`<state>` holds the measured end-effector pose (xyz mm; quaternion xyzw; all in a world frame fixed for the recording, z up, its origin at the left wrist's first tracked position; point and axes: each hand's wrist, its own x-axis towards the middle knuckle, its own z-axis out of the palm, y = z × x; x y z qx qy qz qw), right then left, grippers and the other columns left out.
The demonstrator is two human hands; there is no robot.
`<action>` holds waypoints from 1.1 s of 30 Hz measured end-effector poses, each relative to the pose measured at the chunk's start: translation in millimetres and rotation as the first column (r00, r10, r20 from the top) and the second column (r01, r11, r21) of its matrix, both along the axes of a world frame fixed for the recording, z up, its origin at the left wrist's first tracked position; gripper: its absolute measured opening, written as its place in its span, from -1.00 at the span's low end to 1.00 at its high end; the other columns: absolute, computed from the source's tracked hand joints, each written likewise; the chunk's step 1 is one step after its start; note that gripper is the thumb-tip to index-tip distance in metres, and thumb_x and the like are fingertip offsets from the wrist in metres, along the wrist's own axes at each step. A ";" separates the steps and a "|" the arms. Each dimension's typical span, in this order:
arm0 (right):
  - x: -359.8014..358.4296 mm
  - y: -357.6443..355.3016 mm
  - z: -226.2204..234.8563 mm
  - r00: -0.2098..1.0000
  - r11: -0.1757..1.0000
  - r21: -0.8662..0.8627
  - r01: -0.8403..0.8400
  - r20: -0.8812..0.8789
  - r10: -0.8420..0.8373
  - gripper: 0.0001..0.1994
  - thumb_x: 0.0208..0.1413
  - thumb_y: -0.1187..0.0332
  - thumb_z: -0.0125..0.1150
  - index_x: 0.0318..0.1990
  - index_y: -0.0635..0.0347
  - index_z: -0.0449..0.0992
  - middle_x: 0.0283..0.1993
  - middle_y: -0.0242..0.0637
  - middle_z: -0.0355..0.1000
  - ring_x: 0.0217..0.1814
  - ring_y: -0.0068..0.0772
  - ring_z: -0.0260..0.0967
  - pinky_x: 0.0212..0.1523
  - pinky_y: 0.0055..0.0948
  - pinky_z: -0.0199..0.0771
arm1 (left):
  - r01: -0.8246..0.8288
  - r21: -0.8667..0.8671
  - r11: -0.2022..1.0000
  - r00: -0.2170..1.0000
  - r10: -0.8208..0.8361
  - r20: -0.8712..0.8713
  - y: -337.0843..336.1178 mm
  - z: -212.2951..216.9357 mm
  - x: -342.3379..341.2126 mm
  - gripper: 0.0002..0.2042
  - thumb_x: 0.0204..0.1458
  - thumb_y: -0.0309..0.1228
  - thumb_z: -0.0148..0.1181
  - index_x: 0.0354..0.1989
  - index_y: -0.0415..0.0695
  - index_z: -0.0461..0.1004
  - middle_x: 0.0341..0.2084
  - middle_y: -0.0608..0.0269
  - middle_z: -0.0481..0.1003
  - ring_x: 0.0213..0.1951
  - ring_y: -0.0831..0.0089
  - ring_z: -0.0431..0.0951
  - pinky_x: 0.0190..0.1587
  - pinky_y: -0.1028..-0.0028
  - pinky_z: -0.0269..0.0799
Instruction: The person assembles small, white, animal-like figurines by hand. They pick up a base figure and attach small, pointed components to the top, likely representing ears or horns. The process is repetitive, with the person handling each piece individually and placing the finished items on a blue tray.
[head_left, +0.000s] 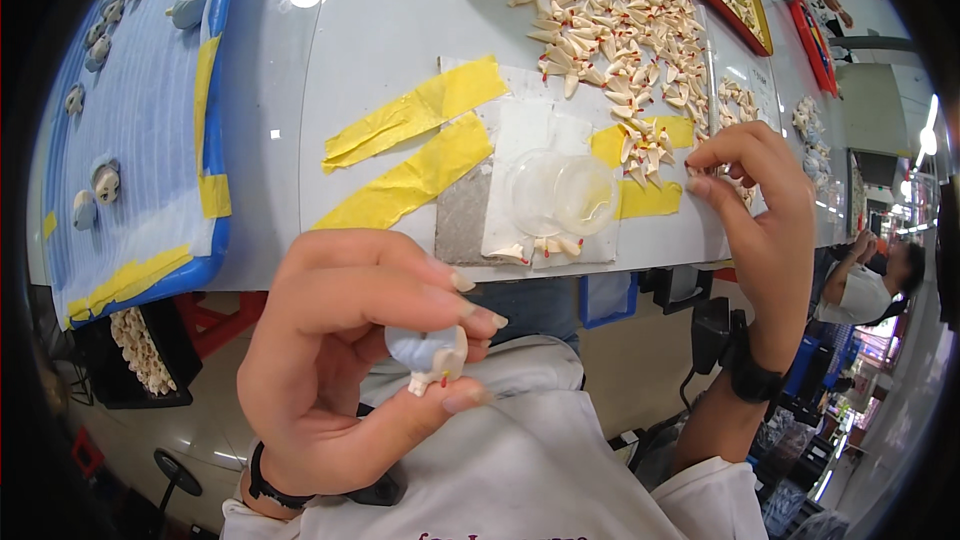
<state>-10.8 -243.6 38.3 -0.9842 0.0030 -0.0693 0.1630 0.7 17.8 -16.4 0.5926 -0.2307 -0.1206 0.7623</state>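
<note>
In front of my body, my left hand [350, 360] is closed round a small blue-grey and cream figurine [424, 352]. Thumb and fingertips grip it; a little foot-like end and a red spot show at its lower side. My right hand [755, 185] pinches a tiny red-tipped cream piece [692, 171] at the table's right, mostly hidden by the fingertips. Just left of that hand lies a small cluster of red-tipped cream pieces [647, 150], below a large pile of the same pieces [625, 15]. A clear round plastic cup [585, 198] stands nearer the middle.
Yellow tape strips [415, 110] hold a grey board [462, 215] to the white table [380, 30]. A few pieces [555, 245] lie near its front edge. Several figurines [105, 180] sit on a cloth-lined blue tray [217, 120] at left. A red-rimmed tray [755, 32] and a person [860, 285] are at right.
</note>
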 end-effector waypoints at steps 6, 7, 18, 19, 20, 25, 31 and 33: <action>5.7 -2.9 -2.0 0.986 0.994 -0.070 -0.088 0.134 0.097 -0.93 -0.21 0.60 0.10 -0.48 0.31 0.40 -0.43 -0.24 0.36 -0.35 -0.33 0.32 -0.31 -0.48 0.26 | 0.021 0.038 0.999 0.999 -0.022 0.024 1.7 2.6 1.7 -0.60 -0.26 -0.49 0.28 -0.23 -0.24 0.25 -0.27 0.07 0.24 -0.30 0.32 0.44 -0.35 0.53 0.46; 3.5 -3.4 -1.0 0.986 0.999 0.030 -0.034 0.164 0.029 -0.93 -0.19 0.61 0.09 -0.47 0.32 0.39 -0.41 -0.24 0.37 -0.35 -0.38 0.32 -0.30 -0.50 0.27 | 0.033 0.068 0.997 0.998 -0.036 0.047 2.4 3.4 3.9 -0.61 -0.26 -0.49 0.28 -0.24 -0.24 0.25 -0.27 0.07 0.25 -0.29 0.32 0.43 -0.35 0.53 0.46; -37.8 4.0 -3.3 0.966 0.558 0.826 -0.077 0.200 -0.162 -0.83 -0.20 0.66 0.12 -0.39 0.28 0.36 -0.34 -0.18 0.29 -0.39 -0.51 0.23 -0.33 -0.62 0.24 | 0.073 -0.051 0.996 0.994 -0.076 -0.074 -2.2 4.8 7.3 -0.65 -0.26 -0.47 0.29 -0.30 -0.17 0.27 -0.31 0.07 0.28 -0.24 0.27 0.42 -0.26 0.51 0.42; -38.9 4.7 -7.2 0.967 0.535 0.841 -0.078 0.194 -0.164 -0.83 -0.20 0.65 0.13 -0.40 0.26 0.36 -0.34 -0.18 0.29 -0.38 -0.50 0.23 -0.33 -0.62 0.24 | 0.104 -0.027 0.994 0.994 -0.103 0.020 -0.4 2.7 10.1 -0.66 -0.25 -0.46 0.29 -0.31 -0.16 0.27 -0.30 0.07 0.28 -0.24 0.28 0.42 -0.25 0.51 0.42; -39.7 5.8 -9.4 0.968 0.517 0.853 -0.073 0.186 -0.169 -0.83 -0.21 0.64 0.14 -0.40 0.25 0.36 -0.34 -0.18 0.29 -0.37 -0.50 0.23 -0.32 -0.62 0.23 | 0.135 -0.011 0.991 0.985 -0.133 0.113 1.4 -0.2 14.2 -0.67 -0.25 -0.45 0.29 -0.33 -0.14 0.28 -0.30 0.07 0.29 -0.24 0.28 0.43 -0.24 0.52 0.41; -37.2 15.2 -9.2 0.980 0.246 0.968 -0.046 0.092 -0.178 -0.83 -0.19 0.59 0.19 -0.41 0.21 0.36 -0.36 -0.22 0.30 -0.35 -0.48 0.22 -0.30 -0.60 0.23 | 0.211 0.029 0.977 0.965 -0.213 0.155 10.9 -2.9 17.0 -0.72 -0.22 -0.44 0.29 -0.36 -0.12 0.30 -0.26 0.06 0.27 -0.25 0.30 0.44 -0.24 0.51 0.43; -30.9 12.6 -13.0 0.957 0.260 0.966 0.001 0.074 -0.279 -0.81 -0.13 0.45 0.26 -0.35 0.23 0.39 -0.34 -0.22 0.34 -0.34 -0.46 0.25 -0.29 -0.57 0.23 | 0.069 -0.079 0.995 0.975 -0.084 -0.206 2.9 11.5 2.9 -0.64 -0.27 -0.55 0.31 -0.30 -0.20 0.27 -0.22 0.03 0.23 -0.33 0.31 0.48 -0.36 0.58 0.49; -29.2 6.2 -11.3 0.947 0.377 0.926 0.013 0.110 -0.303 -0.78 -0.11 0.39 0.26 -0.30 0.25 0.40 -0.34 -0.20 0.37 -0.33 -0.47 0.29 -0.28 -0.56 0.25 | 0.097 -0.107 0.990 0.985 -0.110 -0.131 4.5 3.2 6.1 -0.61 -0.30 -0.58 0.31 -0.29 -0.23 0.25 -0.24 0.02 0.24 -0.36 0.31 0.50 -0.42 0.59 0.49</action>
